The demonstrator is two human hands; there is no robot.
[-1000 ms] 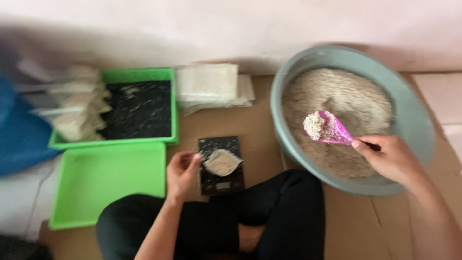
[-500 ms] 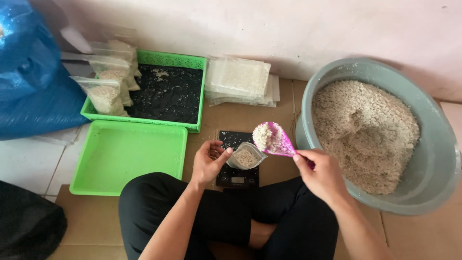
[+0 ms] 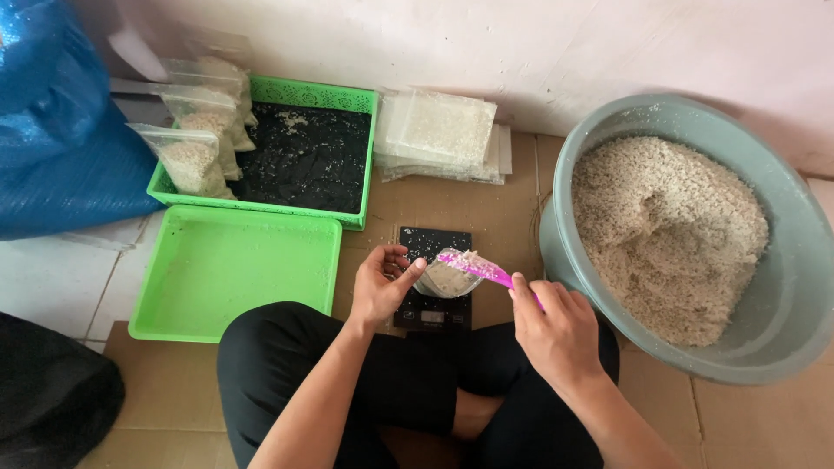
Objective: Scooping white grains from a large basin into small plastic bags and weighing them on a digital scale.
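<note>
My left hand holds open a small clear plastic bag part-filled with pale grain, which stands on a black digital scale in front of my crossed legs. My right hand grips a pink scoop by the handle, tipped over the bag's mouth with grain spilling in. A large grey basin heaped with the same pale grain sits to the right.
A green tray lies at the left. Behind it a green basket with a black liner holds filled bags. A stack of clear bags lies by the wall. A blue sack stands far left.
My right hand has carried the scoop from the basin to the bag and tipped it, so the grain is pouring in. The left hand stays on the bag.
</note>
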